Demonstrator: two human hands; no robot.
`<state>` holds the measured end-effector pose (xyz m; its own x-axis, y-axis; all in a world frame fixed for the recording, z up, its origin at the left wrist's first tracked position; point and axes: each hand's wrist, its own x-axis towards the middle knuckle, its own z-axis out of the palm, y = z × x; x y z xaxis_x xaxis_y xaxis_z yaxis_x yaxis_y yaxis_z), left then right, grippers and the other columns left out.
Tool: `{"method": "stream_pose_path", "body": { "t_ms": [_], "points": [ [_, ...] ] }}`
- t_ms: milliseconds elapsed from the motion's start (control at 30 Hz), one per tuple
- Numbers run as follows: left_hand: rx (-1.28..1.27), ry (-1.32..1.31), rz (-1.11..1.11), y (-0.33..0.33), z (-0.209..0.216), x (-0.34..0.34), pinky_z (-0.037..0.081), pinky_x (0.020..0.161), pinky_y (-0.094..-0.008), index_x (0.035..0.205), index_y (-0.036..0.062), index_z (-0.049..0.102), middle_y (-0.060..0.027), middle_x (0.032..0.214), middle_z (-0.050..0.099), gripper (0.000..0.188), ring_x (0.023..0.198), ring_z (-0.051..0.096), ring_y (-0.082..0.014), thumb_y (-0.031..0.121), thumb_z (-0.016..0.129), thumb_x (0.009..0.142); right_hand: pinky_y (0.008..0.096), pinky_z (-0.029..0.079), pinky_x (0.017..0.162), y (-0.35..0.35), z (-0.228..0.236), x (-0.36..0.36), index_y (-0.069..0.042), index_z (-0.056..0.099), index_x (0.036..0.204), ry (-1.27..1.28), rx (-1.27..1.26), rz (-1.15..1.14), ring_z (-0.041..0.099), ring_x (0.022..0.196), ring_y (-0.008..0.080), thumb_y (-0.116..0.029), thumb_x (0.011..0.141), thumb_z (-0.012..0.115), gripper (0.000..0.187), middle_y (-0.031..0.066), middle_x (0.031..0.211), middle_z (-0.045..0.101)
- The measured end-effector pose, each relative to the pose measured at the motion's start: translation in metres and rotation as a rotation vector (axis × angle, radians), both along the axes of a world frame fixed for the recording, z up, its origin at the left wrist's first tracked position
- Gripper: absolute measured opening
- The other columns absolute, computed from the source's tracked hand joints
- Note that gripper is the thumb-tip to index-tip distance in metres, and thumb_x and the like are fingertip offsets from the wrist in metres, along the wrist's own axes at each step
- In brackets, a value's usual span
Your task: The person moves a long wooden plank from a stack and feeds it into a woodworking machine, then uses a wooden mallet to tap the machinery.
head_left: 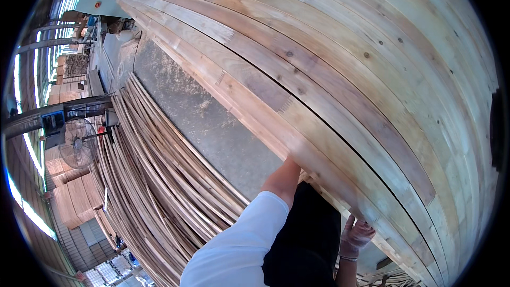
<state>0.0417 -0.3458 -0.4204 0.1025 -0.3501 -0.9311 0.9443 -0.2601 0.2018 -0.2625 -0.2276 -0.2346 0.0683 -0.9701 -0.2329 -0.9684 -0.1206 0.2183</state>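
Observation:
A large finger-jointed wooden panel [340,74] of long glued boards fills the upper right of the view, tilted close in front of me. My left forearm [281,180], coming out of a white sleeve, reaches up to the panel's lower edge, and the hand itself is hidden behind the wood. My right hand [356,235], in a thin pale glove, presses against the same lower edge further right, with its fingers curled up onto the wood. A dark garment [308,239] shows between my arms.
A big pile of thin curved wood strips [154,180] lies at the left beside a dusty concrete floor [212,122]. A standing fan [77,149], stacked boards [74,196] and a pale green machine [101,5] stand further off.

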Motion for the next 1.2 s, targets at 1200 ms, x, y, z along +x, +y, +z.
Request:
{"method": "stream_pose_path", "body": {
  "t_ms": [1200],
  "points": [
    [0.003,0.042,0.092,0.029,0.01,-0.009,0.045,0.097,-0.0451,0.129,0.009,0.052,-0.0108,0.129,0.058,0.052,0.116,0.056,-0.0288,0.048,0.045,0.095,0.0462,0.042,0.097,-0.012,0.002,0.001,-0.016,0.051,0.118,-0.072,0.166,0.053,0.056,0.109,0.03,-0.034,0.066,0.076,0.061,0.0083,0.113,0.059]
  ]
}}
